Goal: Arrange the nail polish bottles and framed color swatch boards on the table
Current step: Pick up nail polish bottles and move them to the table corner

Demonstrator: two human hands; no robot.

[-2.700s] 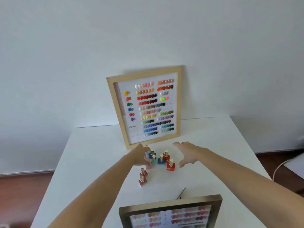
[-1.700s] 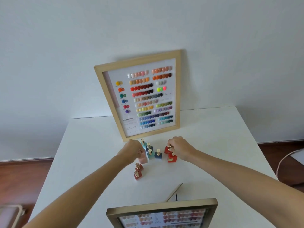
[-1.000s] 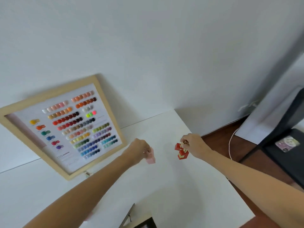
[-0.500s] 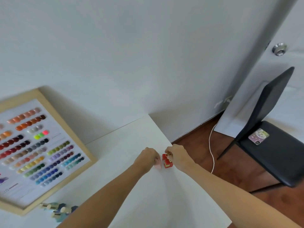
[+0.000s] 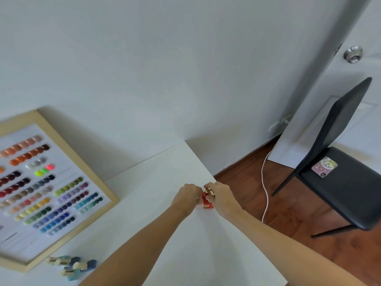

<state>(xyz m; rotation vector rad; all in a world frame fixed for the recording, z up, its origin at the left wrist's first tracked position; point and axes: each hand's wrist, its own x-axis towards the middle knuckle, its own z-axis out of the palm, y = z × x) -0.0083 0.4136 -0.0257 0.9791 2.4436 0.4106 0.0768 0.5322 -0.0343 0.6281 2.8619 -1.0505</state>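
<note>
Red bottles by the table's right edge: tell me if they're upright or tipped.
Upright: the red bottles stand on the table, gold caps up, between the left hand and right hand.

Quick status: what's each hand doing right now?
Left hand: closed; what it holds is hidden.
Right hand: closed on the red nail polish bottles, low at the table.

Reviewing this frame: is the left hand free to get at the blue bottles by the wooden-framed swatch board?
Probably not yet. The left hand is closed at the red bottles near the white table's right edge; the blue gold-capped bottles stand unobstructed.
</note>
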